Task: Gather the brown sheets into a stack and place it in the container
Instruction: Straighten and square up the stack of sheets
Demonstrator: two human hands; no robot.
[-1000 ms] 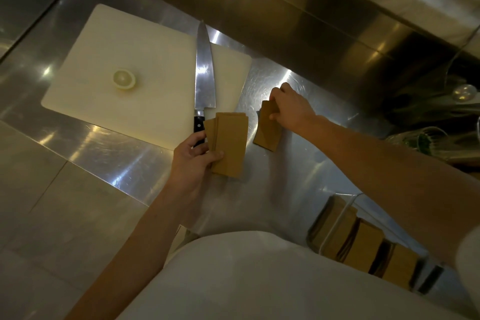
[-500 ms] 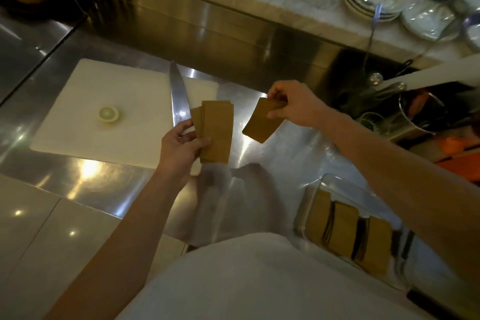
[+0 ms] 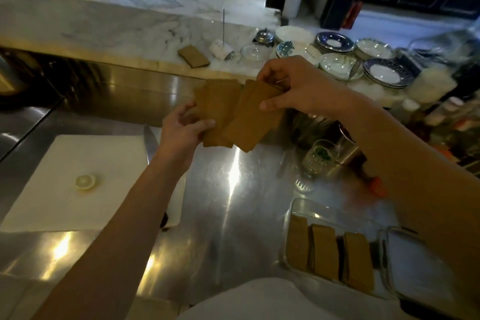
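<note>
Above the steel tabletop (image 3: 233, 215), the left hand (image 3: 181, 132) and right hand (image 3: 293, 88) are pinching brown sheets (image 3: 233, 114), seemingly light, stiff cards best gripped by edges, with the container (image 3: 293, 215) waiting near right.

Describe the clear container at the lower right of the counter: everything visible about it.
The clear rectangular container looks like glass or plastic, with rounded corners and a see-through wall. It sits open on the steel counter at the lower right. Inside stand three bundles of brown sheets, side by side on edge and leaning slightly. A clear lid-like piece lies against its right side. Neither hand touches it; its near edge is hidden by the white garment.
</note>
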